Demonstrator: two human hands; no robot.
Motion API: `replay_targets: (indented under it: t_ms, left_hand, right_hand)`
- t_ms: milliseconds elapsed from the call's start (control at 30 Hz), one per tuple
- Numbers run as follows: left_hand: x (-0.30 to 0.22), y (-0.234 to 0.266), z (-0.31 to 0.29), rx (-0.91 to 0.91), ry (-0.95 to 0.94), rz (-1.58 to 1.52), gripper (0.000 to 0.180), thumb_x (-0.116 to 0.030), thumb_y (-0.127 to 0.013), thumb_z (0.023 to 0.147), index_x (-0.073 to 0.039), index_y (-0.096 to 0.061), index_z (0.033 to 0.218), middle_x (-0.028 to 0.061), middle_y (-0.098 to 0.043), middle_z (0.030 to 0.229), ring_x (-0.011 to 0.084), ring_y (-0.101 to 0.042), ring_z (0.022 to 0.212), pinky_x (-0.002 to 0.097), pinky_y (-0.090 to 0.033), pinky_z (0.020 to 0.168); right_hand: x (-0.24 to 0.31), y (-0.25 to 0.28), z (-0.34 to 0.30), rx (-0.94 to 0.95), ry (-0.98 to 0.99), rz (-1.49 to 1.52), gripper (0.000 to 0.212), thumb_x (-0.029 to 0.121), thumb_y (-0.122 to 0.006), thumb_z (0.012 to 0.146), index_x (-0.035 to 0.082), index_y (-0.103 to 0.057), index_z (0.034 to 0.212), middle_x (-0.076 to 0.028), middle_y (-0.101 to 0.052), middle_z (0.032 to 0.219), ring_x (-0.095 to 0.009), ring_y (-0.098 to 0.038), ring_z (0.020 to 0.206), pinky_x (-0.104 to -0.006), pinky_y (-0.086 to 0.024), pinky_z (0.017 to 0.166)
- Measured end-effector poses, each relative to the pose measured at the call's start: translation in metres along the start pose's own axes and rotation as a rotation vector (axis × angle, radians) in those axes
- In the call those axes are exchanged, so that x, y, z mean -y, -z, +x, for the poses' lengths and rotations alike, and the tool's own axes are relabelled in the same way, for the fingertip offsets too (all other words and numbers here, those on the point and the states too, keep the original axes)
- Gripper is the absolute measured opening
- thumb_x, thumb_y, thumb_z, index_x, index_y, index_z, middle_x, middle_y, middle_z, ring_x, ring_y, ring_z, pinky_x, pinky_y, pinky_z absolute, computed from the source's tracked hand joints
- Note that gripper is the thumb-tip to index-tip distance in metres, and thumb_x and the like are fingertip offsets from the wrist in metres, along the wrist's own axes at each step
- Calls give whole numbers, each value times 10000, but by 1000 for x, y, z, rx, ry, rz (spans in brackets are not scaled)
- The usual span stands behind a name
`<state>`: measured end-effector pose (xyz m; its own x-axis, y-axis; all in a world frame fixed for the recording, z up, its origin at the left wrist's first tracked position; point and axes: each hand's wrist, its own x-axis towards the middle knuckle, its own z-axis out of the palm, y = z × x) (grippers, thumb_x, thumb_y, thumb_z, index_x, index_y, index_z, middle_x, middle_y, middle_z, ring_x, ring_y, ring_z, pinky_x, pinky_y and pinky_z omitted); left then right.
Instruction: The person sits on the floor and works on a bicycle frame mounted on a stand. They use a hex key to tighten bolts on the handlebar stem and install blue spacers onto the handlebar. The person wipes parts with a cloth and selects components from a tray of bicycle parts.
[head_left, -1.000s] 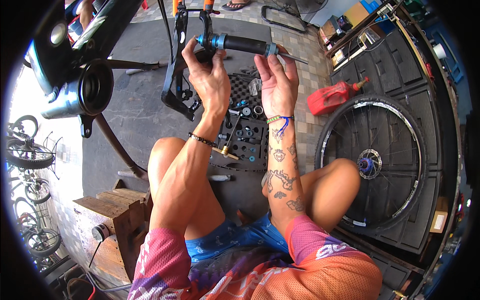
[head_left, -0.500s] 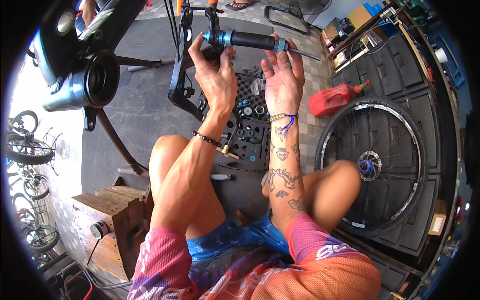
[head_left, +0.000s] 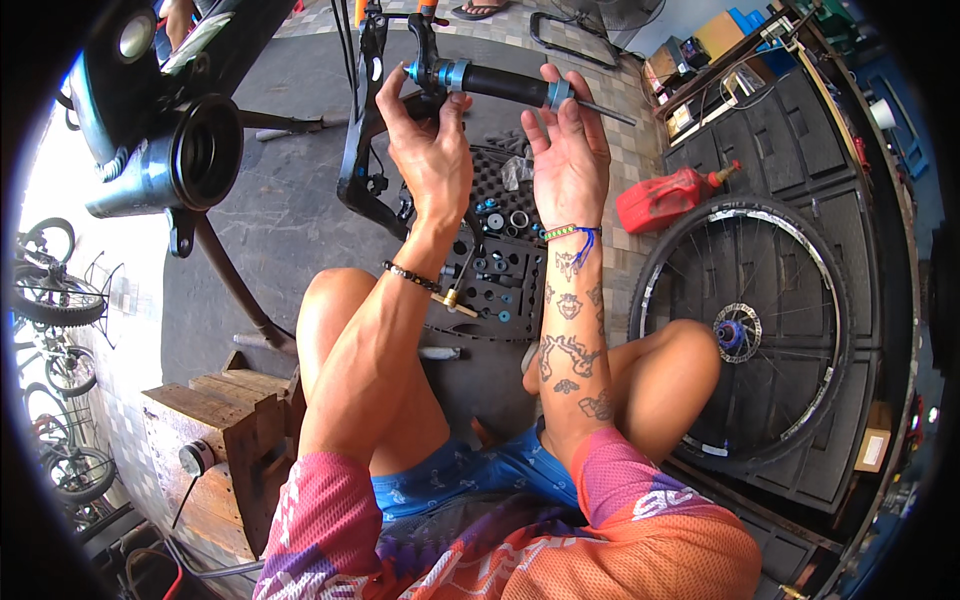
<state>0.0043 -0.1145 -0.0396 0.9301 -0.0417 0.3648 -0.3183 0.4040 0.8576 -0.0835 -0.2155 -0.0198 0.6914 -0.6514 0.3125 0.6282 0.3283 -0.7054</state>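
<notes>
A black cylinder (head_left: 505, 85) with blue collars at both ends runs through the dark eye of a bicycle frame part (head_left: 425, 45). Out of its right end sticks a thin metal rod (head_left: 610, 112). My left hand (head_left: 430, 165) is closed round the left end, with a finger at the small blue end piece and the thumb under the eye. With thumb and fingers, my right hand (head_left: 570, 165) grips the right blue collar (head_left: 559, 95); its other fingers are loosely curled. Below the hands lies a dark foam tool tray (head_left: 515, 320) with rings and round fittings.
A large dark frame tube with an open round shell (head_left: 205, 155) juts in at upper left. On the right are a red fuel can (head_left: 660, 200) and a bicycle wheel (head_left: 645, 290) with a disc rotor. A wooden block (head_left: 210, 460) stands at lower left.
My right hand has shifted slightly right, its fingers closer round the collar. The cylinder's right end has dipped a little. My left hand stays nearly where it was.
</notes>
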Motion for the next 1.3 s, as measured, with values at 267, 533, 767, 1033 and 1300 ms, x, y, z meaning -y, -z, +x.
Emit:
replay_targets:
  t_ms: [267,533,767,1033,1300]
  left_hand:
    - [3,1,2,-3,-37,33,590,-41,-686,1004,-50,-400,1520,125,-797,964,168,-749,897,303,-554,819]
    - [0,5,2,-6,-32,111,598,-47,-686,997,-46,-398,1521,122,-798,953,161,-740,882,293,-542,808]
    - [-1,4,3,-16,-17,85,608,-50,-683,1002,-57,-388,1533,120,-798,954,158,-738,862,293,-542,796]
    - [-2,3,-1,23,-20,52,582,-33,-663,1010,-68,-394,1524,143,-792,983,171,-753,889,303,-563,785]
    - [-1,2,0,48,-24,-17,604,-37,-655,1015,-80,-369,1545,150,-790,1001,197,-777,958,298,-572,810]
  right_hand:
    - [-7,4,-4,14,-4,107,338,135,-694,1051,56,-646,1377,-38,-612,1458,-166,-651,1185,-457,-592,1087]
    - [-9,8,-11,-19,5,92,318,51,-725,1014,9,-638,1317,-93,-661,1273,-218,-678,1140,-471,-616,1054]
    - [-6,3,-13,-42,2,-16,334,9,-730,997,-13,-625,1314,-100,-663,1255,-215,-692,1093,-471,-631,1027]
    - [-3,4,-6,-99,43,-7,241,92,-685,1052,-27,-679,1263,-146,-704,1274,-262,-749,1054,-444,-677,941]
    - [8,-11,6,-79,92,-21,245,138,-680,1063,-9,-692,1258,-215,-716,1307,-267,-760,1076,-396,-680,936]
